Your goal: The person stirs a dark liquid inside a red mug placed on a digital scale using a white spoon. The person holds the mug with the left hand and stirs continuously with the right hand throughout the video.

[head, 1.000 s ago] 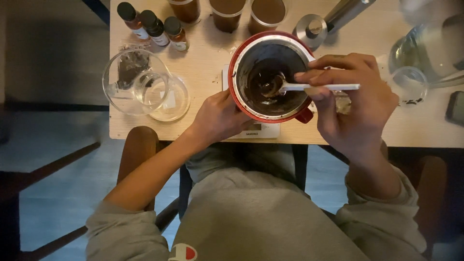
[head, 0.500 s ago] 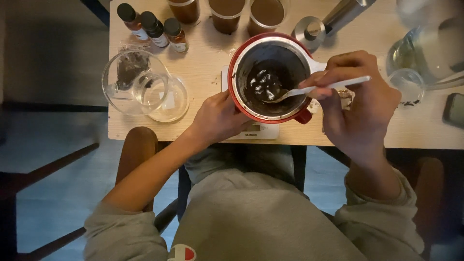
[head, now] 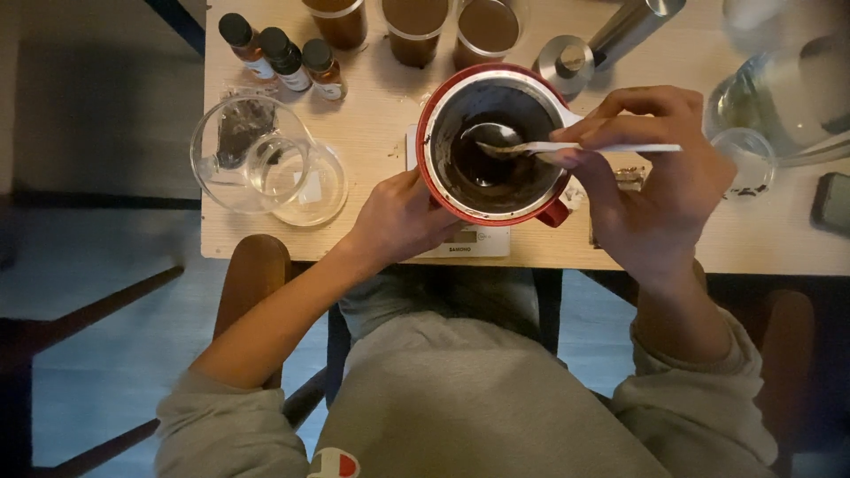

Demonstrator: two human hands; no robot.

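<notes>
A red pot (head: 443,190) with a white inside holds a dark brown mixture and stands on a small white scale (head: 467,242) at the table's near edge. My left hand (head: 400,215) grips the pot's left side. My right hand (head: 651,186) pinches a white spoon (head: 531,147) by its handle, and the spoon's bowl rests in the dark mixture.
Three small dark-capped bottles (head: 283,53) stand at the back left, three jars of brown stuff (head: 414,26) behind the pot. Clear glass beakers and a dish (head: 266,164) sit at the left. A metal cylinder and lid (head: 584,49), glassware (head: 779,88) and a phone (head: 832,202) lie at the right.
The spoon has swung round inside the pot, its bowl moving from the lower left of the mixture up toward the middle. My left hand stays on the pot.
</notes>
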